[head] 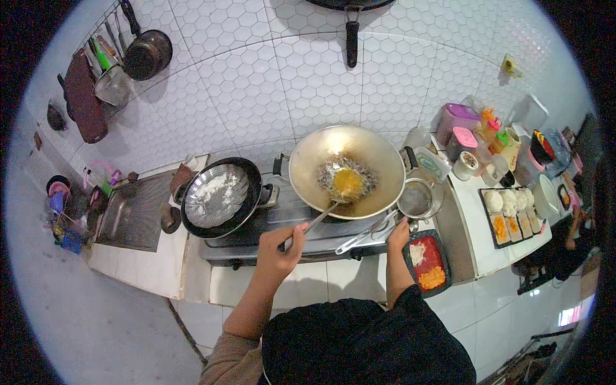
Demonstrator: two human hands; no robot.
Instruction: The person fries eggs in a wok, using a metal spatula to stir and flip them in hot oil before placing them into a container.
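Note:
My left hand (281,248) grips the handle of a metal spatula (321,216), whose head rests inside a large metal wok (303,168). A round yellow food piece (347,183) sits amid bubbling oil at the bottom of the wok. My right hand (398,234) is at the front right of the stove, just below a round wire-mesh strainer (415,198); its exact hold is hard to make out. Long metal utensil handles (365,233) lie slantwise beside it, over the stove front. Left of the wok, a black pan (256,180) holds a perforated metal basket (221,192) with white powder.
A sink (137,211) lies at the far left. A red tray (426,252) with orange and pale crumbs is near my right forearm. Containers, a purple-lidded one (459,118) among them, and a black tray (507,243) of portioned food stand on the right counter. A pan (148,55) hangs upper left.

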